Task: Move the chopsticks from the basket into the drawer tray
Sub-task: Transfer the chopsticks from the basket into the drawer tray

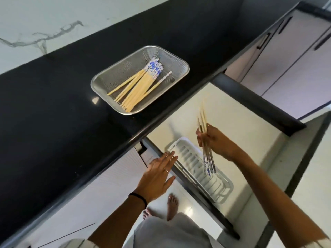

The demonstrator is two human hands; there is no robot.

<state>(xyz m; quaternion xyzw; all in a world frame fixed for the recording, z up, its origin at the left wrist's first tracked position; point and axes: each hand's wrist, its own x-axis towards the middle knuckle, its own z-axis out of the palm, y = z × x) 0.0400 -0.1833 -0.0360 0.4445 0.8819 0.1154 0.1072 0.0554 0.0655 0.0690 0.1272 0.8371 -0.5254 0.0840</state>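
A metal mesh basket (107, 81) sits on the black counter and holds several bamboo chopsticks (138, 86) with blue-and-white patterned ends. My right hand (217, 141) grips a small bunch of the same chopsticks (206, 140) over the open drawer, their patterned ends pointing down into the white slotted tray (188, 156). My left hand (157, 174) is flat and open, fingers spread, hovering at the drawer's left edge beside the tray. It holds nothing.
The black counter (53, 104) runs diagonally, with a marble wall behind it. The open drawer (232, 113) has a pale floor and dark rails. Cabinet doors with dark handles (265, 40) stand at the upper right. My bare feet (172, 204) show below.
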